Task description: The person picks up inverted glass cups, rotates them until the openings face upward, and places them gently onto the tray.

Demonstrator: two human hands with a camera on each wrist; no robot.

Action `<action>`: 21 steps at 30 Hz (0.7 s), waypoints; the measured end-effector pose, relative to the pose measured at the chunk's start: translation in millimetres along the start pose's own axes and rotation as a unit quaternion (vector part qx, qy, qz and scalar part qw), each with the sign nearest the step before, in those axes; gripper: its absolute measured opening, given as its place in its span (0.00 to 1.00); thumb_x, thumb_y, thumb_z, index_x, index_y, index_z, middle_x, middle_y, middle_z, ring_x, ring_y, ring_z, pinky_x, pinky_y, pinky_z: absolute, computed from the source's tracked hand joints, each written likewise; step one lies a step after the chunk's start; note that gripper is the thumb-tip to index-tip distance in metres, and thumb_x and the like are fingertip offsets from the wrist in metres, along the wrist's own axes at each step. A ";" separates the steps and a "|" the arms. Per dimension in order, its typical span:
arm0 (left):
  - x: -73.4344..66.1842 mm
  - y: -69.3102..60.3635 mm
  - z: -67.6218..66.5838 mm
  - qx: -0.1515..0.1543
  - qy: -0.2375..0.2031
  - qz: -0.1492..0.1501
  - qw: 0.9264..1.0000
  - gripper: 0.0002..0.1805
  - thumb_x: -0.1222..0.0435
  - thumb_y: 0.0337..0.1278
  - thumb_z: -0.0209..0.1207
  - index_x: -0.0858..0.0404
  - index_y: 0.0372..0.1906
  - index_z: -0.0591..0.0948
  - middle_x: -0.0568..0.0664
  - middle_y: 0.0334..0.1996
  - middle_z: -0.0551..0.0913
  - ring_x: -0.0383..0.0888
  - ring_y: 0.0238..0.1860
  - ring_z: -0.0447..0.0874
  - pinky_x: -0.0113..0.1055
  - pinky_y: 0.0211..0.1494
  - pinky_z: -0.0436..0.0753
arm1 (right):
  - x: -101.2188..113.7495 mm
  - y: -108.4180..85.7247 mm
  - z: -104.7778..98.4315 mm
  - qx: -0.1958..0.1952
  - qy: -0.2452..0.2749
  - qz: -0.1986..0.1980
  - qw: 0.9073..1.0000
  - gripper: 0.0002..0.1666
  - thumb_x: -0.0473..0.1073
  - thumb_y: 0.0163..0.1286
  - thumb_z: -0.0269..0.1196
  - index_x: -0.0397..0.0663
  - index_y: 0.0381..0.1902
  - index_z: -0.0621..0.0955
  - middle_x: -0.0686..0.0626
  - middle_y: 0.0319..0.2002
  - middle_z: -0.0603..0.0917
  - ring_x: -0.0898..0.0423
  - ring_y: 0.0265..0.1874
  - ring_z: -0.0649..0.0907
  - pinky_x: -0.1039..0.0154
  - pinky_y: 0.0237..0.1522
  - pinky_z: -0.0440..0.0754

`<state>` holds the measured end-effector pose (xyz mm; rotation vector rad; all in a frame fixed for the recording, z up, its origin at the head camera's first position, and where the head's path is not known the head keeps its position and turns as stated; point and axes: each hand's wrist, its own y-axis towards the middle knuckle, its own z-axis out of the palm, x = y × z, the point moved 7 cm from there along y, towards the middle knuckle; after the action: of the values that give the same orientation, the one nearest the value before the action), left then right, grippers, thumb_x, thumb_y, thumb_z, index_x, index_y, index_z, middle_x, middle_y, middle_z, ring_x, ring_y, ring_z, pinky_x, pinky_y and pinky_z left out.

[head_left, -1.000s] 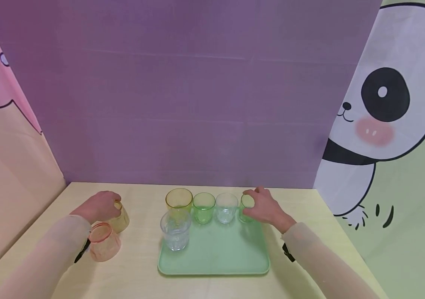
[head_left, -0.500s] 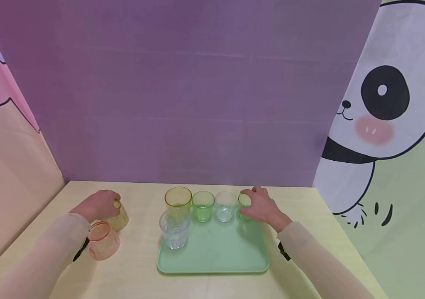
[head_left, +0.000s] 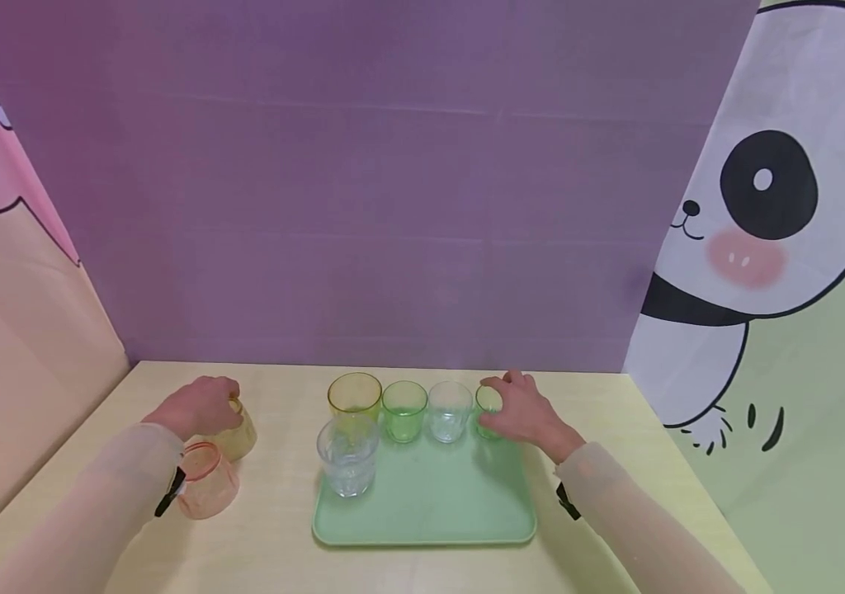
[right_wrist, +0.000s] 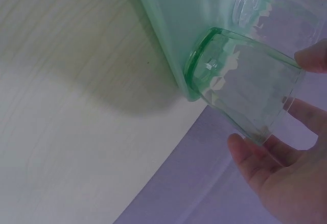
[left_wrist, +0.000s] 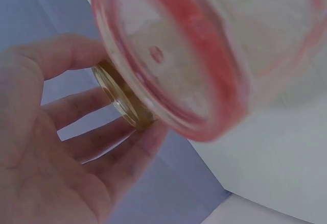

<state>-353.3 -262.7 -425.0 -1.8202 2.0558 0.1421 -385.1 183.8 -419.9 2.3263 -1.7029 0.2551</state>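
Observation:
On the left of the table, my left hand (head_left: 203,407) grips a yellow glass (head_left: 241,437) around its upturned base. Just in front of it stands a pink glass (head_left: 209,487), also upside down; in the left wrist view that pink glass (left_wrist: 225,66) partly hides the amber base (left_wrist: 122,96) between my fingers. My right hand (head_left: 530,412) holds a light green glass (right_wrist: 245,81) near its rim. This glass stands upright at the back right corner of the green tray (head_left: 452,503), beside a clear glass (head_left: 450,412).
Along the tray's back edge stand a second green glass (head_left: 404,412) and a larger yellow-rimmed glass (head_left: 355,394). A larger clear glass (head_left: 349,458) is in front of the yellow-rimmed one. A purple panel (head_left: 393,206) rises behind the table (head_left: 281,536).
My right hand and its green glass have shifted very slightly left, closer to the clear glass. My left hand keeps its grip on the yellow glass, with its wrist slightly turned.

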 end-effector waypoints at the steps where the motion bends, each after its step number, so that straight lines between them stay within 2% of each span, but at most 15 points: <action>1: -0.6 0.9 -0.2 0.000 0.001 -0.001 1.000 0.25 0.65 0.56 0.64 0.78 0.55 0.76 0.68 0.46 0.81 0.62 0.44 0.81 0.59 0.50 0.83 | -0.2 -0.2 -0.7 0.000 0.000 -0.001 1.000 0.39 0.50 0.55 0.59 0.52 0.68 0.77 0.40 0.58 0.72 0.41 0.55 0.72 0.47 0.36 0.79; 11: -8.4 2.6 -0.1 -0.015 0.023 0.019 0.999 0.22 0.63 0.56 0.64 0.75 0.50 0.77 0.64 0.42 0.81 0.60 0.43 0.80 0.59 0.49 0.82 | 3.2 -2.3 -10.9 -0.010 0.014 -0.008 1.000 0.37 0.52 0.59 0.60 0.49 0.68 0.77 0.39 0.62 0.73 0.40 0.62 0.70 0.40 0.50 0.79; 16: -11.5 2.0 -2.2 -0.031 0.032 0.029 0.999 0.23 0.62 0.55 0.64 0.75 0.50 0.78 0.65 0.43 0.81 0.60 0.43 0.79 0.61 0.51 0.80 | 7.2 -6.1 -15.6 -0.014 0.023 -0.019 0.999 0.36 0.52 0.61 0.59 0.46 0.67 0.77 0.40 0.61 0.74 0.40 0.63 0.70 0.40 0.52 0.78; 21: -21.1 -4.0 -9.4 -0.055 0.041 0.045 0.997 0.23 0.61 0.54 0.63 0.74 0.50 0.78 0.66 0.45 0.80 0.62 0.45 0.79 0.61 0.50 0.79 | 10.8 -8.5 -21.8 -0.019 0.023 -0.027 0.999 0.34 0.52 0.63 0.59 0.44 0.66 0.78 0.39 0.61 0.75 0.40 0.63 0.71 0.39 0.53 0.77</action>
<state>-349.8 -246.7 -408.3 -1.8266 2.2280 0.2128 -373.6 183.0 -396.9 2.3169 -1.6071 0.2599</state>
